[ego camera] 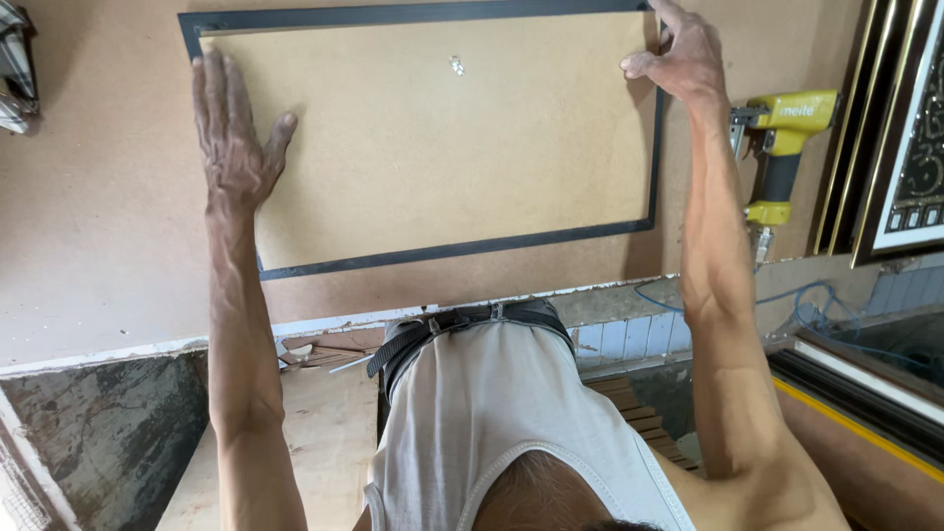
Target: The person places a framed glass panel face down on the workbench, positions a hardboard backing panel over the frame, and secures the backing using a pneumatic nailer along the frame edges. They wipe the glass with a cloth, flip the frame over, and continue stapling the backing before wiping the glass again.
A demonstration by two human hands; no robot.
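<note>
The left hand (231, 133) lies flat and unclenched on the backing board (433, 138) of a dark picture frame (472, 246). The right hand (678, 54) seemingly grips the frame's opposite corner. The frame's long axis spans between them, face-down on the counter (98, 216).

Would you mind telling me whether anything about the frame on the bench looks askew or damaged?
The frame lies slightly skewed to the bench edge, its near side rising to the right. The backing board looks seated, with no visible damage. The left hand lies flat on it; the right hand is at the far corner.
</note>
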